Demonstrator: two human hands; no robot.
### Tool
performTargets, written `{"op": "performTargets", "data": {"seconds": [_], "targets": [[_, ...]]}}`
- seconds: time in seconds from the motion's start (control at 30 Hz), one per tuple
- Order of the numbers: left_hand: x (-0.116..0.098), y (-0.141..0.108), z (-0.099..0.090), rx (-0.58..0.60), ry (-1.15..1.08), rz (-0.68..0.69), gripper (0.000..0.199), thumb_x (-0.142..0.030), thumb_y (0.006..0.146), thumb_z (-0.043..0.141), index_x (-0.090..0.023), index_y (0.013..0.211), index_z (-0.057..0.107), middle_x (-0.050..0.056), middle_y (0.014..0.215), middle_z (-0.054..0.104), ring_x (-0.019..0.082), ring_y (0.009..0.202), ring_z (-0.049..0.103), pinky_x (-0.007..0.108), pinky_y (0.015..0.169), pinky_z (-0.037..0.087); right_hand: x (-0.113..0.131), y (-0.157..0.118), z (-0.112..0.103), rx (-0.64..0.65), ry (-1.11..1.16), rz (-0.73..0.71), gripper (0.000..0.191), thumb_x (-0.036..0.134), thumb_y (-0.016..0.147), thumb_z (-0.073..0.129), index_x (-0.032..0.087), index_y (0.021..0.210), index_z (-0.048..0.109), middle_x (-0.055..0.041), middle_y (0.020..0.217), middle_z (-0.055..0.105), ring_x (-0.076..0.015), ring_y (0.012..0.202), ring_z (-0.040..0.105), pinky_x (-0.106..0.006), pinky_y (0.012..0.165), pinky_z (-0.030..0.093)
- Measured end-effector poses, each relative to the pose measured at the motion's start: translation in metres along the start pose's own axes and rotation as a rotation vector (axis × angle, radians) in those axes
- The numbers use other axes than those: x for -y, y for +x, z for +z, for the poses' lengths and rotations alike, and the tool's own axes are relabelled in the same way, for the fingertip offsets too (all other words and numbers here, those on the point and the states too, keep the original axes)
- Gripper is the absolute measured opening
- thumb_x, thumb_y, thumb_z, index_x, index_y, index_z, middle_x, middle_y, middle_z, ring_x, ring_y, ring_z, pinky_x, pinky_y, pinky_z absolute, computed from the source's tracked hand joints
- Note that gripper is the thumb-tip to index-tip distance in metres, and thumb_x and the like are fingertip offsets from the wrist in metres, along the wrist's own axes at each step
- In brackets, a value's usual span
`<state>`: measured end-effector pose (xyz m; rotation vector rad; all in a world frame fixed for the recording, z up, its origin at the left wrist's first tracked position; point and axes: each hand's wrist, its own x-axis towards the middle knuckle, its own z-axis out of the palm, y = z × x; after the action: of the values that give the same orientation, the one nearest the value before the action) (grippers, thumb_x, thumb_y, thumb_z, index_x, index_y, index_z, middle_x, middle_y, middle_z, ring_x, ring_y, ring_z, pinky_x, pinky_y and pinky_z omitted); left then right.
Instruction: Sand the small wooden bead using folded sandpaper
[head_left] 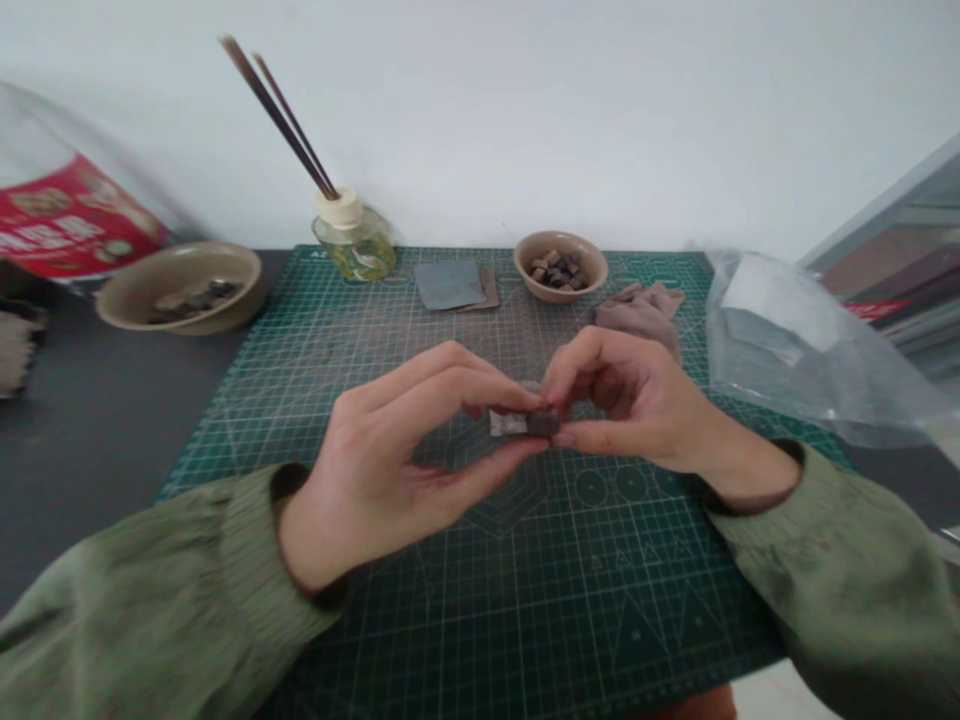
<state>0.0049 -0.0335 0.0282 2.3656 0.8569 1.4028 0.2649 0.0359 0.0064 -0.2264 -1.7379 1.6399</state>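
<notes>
Left hand: the left hand (375, 465) comes in from the lower left, its thumb and forefinger (480, 385) closed together on the small dark brown block (545, 422), with the other fingers curled beneath.

Right hand: the right hand (630, 400) meets it from the right, thumb and forefinger clamped on the block's far end.

Held piece: the block sits between both hands, above the middle of the green cutting mat (660, 640), with a pale grey strip (506, 424) against its left side. Whether the strip is attached is hard to tell.

Grip: the short, two-sided pinch looks steady, since the fingertips bear close to the block and both wrists stay low.

Nearby: a ceramic bowl (561, 287) of dark pieces, a grey abrasive sheet (450, 285) and a crumpled cloth (641, 315) lie along the mat's far side.

Beyond: a second bowl (127, 305) sits on the dark surface (90, 450); a clear plastic bag (810, 350) lies at right.
</notes>
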Motion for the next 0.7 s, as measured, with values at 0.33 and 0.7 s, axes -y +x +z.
{"op": "performTargets", "data": {"seconds": [0.33, 0.7], "targets": [[0.0038, -0.0059, -0.0022, 0.018, -0.082, -0.05, 0.035, -0.006, 0.096, 0.091, -0.022, 0.123, 0.078, 0.004, 0.111, 0.086, 0.018, 0.096, 0.083, 0.035, 0.084, 0.069, 0.0024, -0.0019, 0.0021, -0.002, -0.016, 0.039, 0.046, -0.008, 0.084, 0.095, 0.018, 0.119, 0.082, -0.0055, 0.112, 0.083, -0.0167, 0.101, 0.08, -0.028, 0.093, 0.067], [0.0026, -0.0025, -0.0017, 0.021, -0.077, -0.028, 0.028, -0.005, 0.098, 0.09, -0.021, 0.118, 0.079, 0.005, 0.111, 0.088, 0.019, 0.097, 0.085, 0.033, 0.084, 0.071, 0.0036, 0.0006, 0.0027, -0.016, -0.033, 0.04, 0.038, 0.009, 0.083, 0.105, 0.019, 0.113, 0.085, -0.0064, 0.109, 0.085, -0.0187, 0.099, 0.081, -0.031, 0.093, 0.069]]}}
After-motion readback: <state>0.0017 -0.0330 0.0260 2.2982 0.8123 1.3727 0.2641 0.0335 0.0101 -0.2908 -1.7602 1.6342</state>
